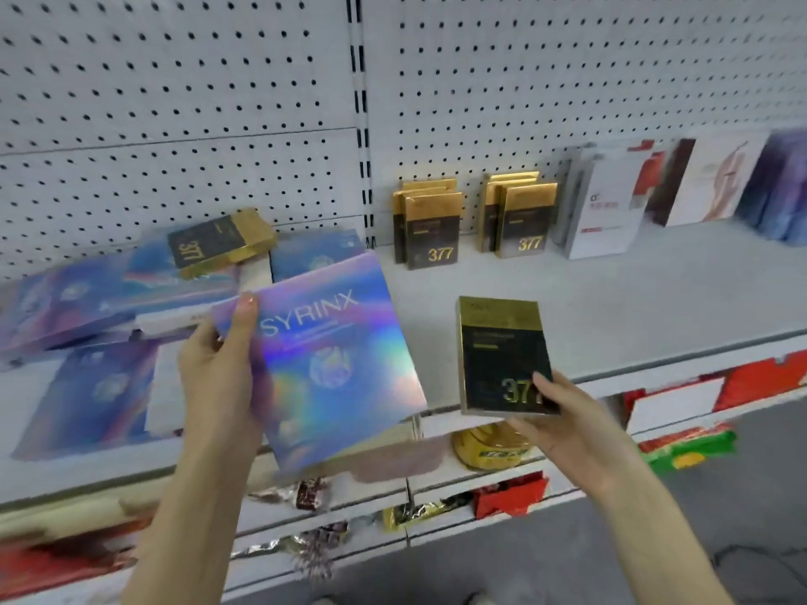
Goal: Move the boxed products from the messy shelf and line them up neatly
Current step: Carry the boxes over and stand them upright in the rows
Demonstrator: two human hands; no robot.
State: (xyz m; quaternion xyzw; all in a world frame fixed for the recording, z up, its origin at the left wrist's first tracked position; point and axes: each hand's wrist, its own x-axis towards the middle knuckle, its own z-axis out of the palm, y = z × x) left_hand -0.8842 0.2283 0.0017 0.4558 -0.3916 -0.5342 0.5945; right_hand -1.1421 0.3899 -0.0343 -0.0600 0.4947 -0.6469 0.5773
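Black-and-gold 377 box (502, 355), upright with long axis vertical, is gripped by the right hand (567, 423) above the front edge of the shelf (633, 299); the tilted holographic SYRINX box (336, 364) is gripped by the left hand (214, 373).

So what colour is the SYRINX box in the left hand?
The SYRINX box is holographic: blue, purple and pink sheen, clear in the head view.
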